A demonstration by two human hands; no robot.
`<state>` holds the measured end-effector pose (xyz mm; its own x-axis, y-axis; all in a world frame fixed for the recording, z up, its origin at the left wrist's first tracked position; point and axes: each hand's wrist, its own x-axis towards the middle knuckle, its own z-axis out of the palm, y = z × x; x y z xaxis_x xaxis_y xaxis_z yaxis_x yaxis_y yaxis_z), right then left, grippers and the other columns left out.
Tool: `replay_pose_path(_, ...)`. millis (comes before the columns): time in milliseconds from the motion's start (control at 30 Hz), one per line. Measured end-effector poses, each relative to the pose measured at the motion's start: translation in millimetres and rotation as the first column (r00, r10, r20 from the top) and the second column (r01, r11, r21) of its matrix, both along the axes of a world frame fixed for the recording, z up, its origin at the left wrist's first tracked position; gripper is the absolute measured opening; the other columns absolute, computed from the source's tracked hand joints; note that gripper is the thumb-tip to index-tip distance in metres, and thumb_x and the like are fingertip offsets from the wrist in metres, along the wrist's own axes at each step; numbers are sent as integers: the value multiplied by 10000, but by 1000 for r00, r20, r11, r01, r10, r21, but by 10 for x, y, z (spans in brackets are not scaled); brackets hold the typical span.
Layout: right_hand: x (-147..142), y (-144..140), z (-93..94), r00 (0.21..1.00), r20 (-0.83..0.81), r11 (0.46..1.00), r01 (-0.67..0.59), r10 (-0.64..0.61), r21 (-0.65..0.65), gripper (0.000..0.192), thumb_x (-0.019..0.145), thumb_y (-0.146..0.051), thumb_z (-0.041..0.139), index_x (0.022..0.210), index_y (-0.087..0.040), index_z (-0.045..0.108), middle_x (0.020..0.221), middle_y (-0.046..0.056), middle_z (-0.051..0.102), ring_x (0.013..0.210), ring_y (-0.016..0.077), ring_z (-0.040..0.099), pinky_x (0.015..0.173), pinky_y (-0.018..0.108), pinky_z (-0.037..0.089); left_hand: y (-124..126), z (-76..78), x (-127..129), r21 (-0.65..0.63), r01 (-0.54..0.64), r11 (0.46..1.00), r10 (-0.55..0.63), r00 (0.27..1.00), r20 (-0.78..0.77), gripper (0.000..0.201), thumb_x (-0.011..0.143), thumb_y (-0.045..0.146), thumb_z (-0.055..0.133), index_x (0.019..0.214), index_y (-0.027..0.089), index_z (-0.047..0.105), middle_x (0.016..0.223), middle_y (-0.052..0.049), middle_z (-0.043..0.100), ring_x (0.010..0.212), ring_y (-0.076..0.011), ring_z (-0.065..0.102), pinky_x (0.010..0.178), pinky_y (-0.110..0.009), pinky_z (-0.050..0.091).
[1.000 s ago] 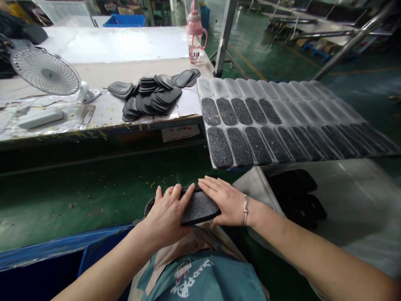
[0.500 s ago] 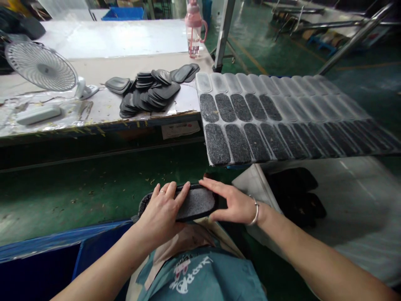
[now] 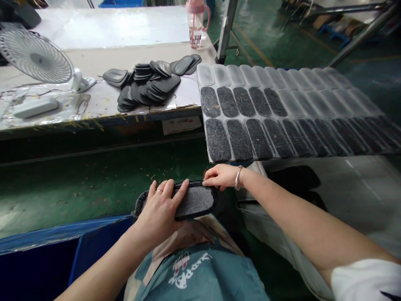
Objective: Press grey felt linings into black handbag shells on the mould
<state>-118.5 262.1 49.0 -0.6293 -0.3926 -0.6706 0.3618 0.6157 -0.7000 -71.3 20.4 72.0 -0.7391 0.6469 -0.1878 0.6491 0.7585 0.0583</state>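
A dark slipper [image 3: 197, 200] lies across my lap, its grey oval face up inside a raised black rim. My left hand [image 3: 163, 202] is laid over its left half, fingertips at the far rim and thumb low on the near side, gripping it. Fuzzy dark edging shows past those fingers at the left end. At the far right part of the rim, my right hand [image 3: 219, 175] has thumb and bent fingers pinched on the edge. What is under the slipper is hidden.
Ahead right is a board [image 3: 205, 129] with rows of dark and whitish oval pads. A pile of dark grey soles [image 3: 147, 90], a fan [image 3: 40, 60] and a pink-lidded bottle [image 3: 196, 25] stand on the table. A blue bin [image 3: 78, 246] is at left, a pale-lined container [image 3: 354, 196] at right.
My right hand has gone from lying spread at the slipper's right end to pinching its far rim. My left hand has stayed on the slipper. The view has tilted slightly downward.
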Motion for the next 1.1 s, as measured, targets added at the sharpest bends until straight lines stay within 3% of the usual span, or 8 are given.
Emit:
replay_pose_path(133, -30, -25, 40, 998, -45, 998, -33, 36, 56, 236, 768, -410, 647, 803, -177, 649, 686, -1, 553, 651, 111, 531, 489, 162, 477, -14, -10, 6, 9, -10, 1000, 10, 1000, 1, 903, 691, 396, 677, 1471, 240, 250, 1260, -178, 444, 1195, -357, 434, 1074, -563, 222)
replay_pose_path(367, -165, -22, 11, 990, 138, 1000, -17, 16, 6, 501, 624, -653, 693, 683, -172, 563, 660, -17, 497, 635, 107, 534, 558, 207, 508, 15, -8, -5, 11, -11, 1000, 11, 1000, -8, 901, 696, 353, 664, 1477, 285, 221, 1224, -163, 451, 1182, -358, 434, 1048, -589, 230)
replay_pose_path(533, -235, -216, 133, 971, -43, 945, -220, 237, 241, 473, 671, -634, 667, 639, -166, 601, 586, -6, 531, 600, 122, 537, 553, 214, 444, 24, 12, -13, 13, 0, 1000, 0, 1000, 6, 903, 691, 370, 678, 1469, 344, 219, 1182, -147, 455, 1163, -365, 436, 1019, -605, 247)
replay_pose_path(633, -110, -248, 141, 895, -297, 899, -205, 333, 388, 496, 759, -635, 574, 625, -163, 643, 598, 26, 584, 665, 159, 572, 629, 248, 434, 9, 7, -11, 20, -10, 1000, 9, 1000, 2, 905, 682, 340, 683, 1463, 362, 226, 1176, -140, 451, 1158, -363, 434, 1019, -607, 241)
replay_pose_path(733, 100, -123, 28, 931, -351, 980, -35, 103, 195, 524, 809, -644, 497, 763, -161, 693, 779, 49, 661, 801, 184, 603, 682, 251, 470, 0, -3, -7, 25, -11, 1000, 11, 1000, -12, 878, 691, 326, 672, 1457, 363, 245, 1191, -144, 445, 1159, -361, 431, 1020, -605, 238)
replay_pose_path(867, 309, 128, -120, 962, 87, 945, 271, -259, -182, 496, 816, -610, 517, 1034, -188, 662, 1045, 44, 658, 935, 177, 606, 675, 259, 543, 12, -7, -12, 29, 4, 1000, -4, 1000, -7, 854, 698, 341, 668, 1450, 371, 263, 1193, -141, 450, 1149, -357, 437, 1013, -603, 246)
replay_pose_path(967, 350, 169, -129, 946, 122, 934, 319, -301, -163, 388, 782, -500, 622, 1018, -194, 656, 974, 24, 661, 909, 170, 603, 651, 255, 551, 17, -10, -16, 28, 10, 1000, -10, 1000, -13, 854, 703, 353, 660, 1455, 357, 257, 1186, -145, 454, 1143, -361, 440, 1008, -602, 251)
replay_pose_path(1100, 355, 46, -72, 976, -132, 983, 179, -172, 42, 281, 834, -428, 556, 858, -172, 671, 763, 9, 642, 736, 147, 597, 577, 223, 499, 0, -22, -3, 35, 5, 999, -4, 1000, -26, 839, 712, 353, 647, 1455, 360, 257, 1179, -148, 449, 1146, -365, 439, 1007, -605, 252)
